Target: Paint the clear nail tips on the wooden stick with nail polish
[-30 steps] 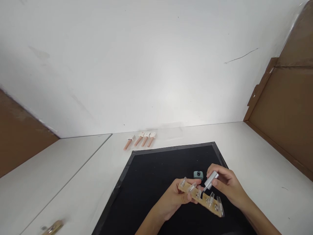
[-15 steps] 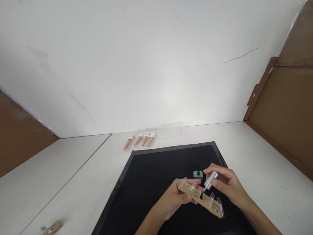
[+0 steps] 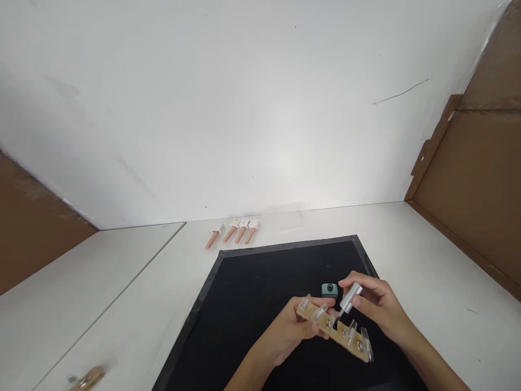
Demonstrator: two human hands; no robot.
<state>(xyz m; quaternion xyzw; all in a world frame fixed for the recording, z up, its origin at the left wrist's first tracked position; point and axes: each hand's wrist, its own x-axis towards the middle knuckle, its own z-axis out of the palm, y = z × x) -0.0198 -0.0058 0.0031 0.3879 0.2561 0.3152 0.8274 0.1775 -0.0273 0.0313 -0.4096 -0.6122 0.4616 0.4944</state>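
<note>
My left hand [image 3: 291,330] grips a flat wooden strip [image 3: 354,349] near its left part, thumb on top. Several clear nail-shaped tips [image 3: 320,311] stand up along the strip on round metal studs. Between thumb and fingers, my right hand [image 3: 376,307] pinches a silver brush cap [image 3: 351,297]. The cap slants down to the left, and its thin brush reaches the middle tip; whether it touches is too small to tell. Just behind the hands, a small teal bottle [image 3: 329,290] with a dark open neck stands on the black mat [image 3: 244,298].
Several bottles [image 3: 240,232] with pinkish-brown handles and white ends lie near the back wall. Another wooden strip [image 3: 87,379] is partly in view at the bottom left. Brown cardboard panels [image 3: 468,184] stand at both sides of the white table [image 3: 427,255].
</note>
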